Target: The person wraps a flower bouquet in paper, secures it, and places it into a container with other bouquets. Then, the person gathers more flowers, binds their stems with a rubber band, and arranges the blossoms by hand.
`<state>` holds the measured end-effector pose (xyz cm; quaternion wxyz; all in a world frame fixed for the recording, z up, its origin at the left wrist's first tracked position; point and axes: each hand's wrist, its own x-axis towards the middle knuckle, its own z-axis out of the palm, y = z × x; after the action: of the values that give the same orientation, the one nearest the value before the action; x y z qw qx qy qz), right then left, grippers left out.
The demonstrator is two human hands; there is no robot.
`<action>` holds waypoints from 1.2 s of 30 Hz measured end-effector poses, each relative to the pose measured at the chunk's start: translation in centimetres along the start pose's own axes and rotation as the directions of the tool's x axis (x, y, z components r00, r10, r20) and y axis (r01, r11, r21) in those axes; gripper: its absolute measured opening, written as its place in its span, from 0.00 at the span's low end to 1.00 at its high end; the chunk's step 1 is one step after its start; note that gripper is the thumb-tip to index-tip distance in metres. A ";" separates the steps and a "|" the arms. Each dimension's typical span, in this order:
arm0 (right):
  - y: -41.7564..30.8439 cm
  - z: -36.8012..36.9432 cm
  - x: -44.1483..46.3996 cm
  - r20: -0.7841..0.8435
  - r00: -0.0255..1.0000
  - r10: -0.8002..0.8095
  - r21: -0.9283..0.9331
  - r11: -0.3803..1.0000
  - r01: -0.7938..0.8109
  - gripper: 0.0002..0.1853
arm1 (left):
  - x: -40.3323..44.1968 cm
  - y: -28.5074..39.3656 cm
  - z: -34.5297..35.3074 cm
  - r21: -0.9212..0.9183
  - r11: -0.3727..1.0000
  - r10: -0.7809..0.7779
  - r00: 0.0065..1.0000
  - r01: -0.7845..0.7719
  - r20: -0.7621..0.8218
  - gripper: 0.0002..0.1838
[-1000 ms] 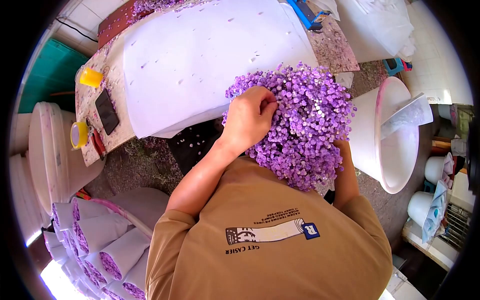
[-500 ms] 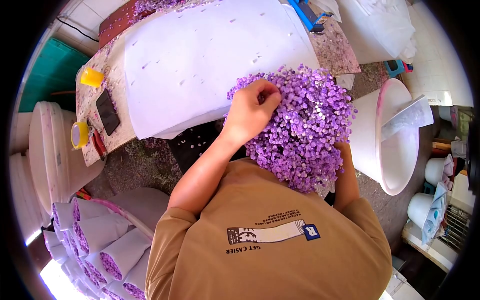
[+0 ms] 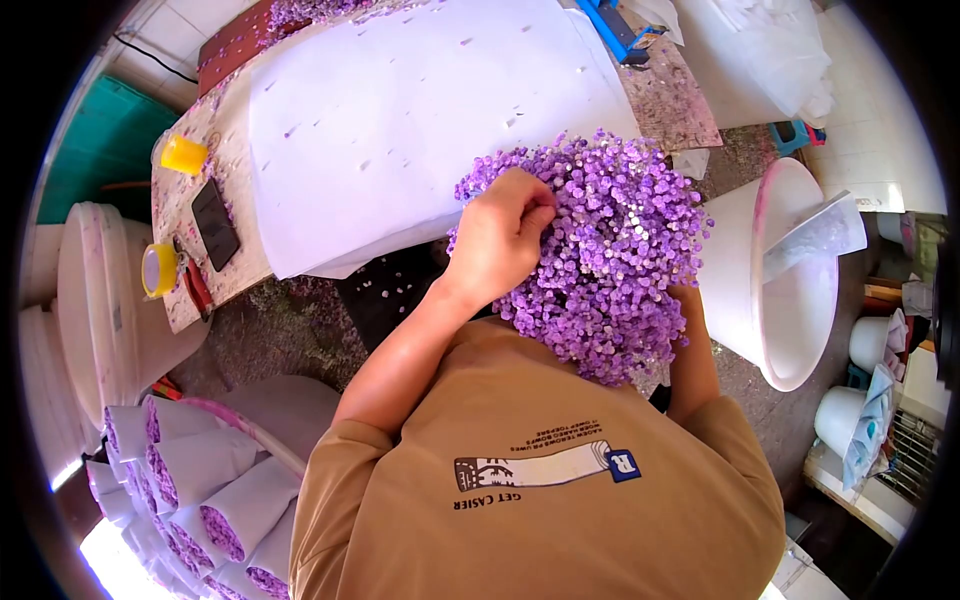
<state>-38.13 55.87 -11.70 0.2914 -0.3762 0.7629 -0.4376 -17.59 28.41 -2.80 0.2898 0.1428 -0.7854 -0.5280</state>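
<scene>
A big bunch of small purple flowers, which looks like baby's breath (image 3: 610,250), is held up in front of my chest, its stems out of sight. My left hand (image 3: 503,235) lies against the left side of the blooms, thumb and fingers closed in a pinch. What the pinch holds, if anything, is too small to make out. My right forearm (image 3: 692,345) runs up behind the lower right of the bunch, and the flowers hide the hand. Just beyond lies a stack of white paper sheets (image 3: 420,120) dotted with loose petals.
On the table's left stand yellow tape rolls (image 3: 183,155), a phone (image 3: 215,224) and red-handled pliers (image 3: 198,285). A blue tape dispenser (image 3: 620,35) sits at the far right. A white bucket (image 3: 790,330) stands right; paper-wrapped purple bunches (image 3: 225,470) fill the lower left.
My left hand has shifted slightly down and to the left along the blooms, and its fingers have curled in closer. The bunch stays in place.
</scene>
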 end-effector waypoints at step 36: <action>3.3 -0.9 2.2 -0.005 1.000 -0.007 0.018 1.000 0.007 0.33 | -2.7 4.0 -0.2 0.361 0.928 0.078 0.996 -0.091 0.051 0.07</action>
<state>-41.05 55.56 -14.54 0.2913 -0.3753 0.7584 -0.4463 -15.05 31.30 0.04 0.2667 0.1505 -0.8797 -0.3637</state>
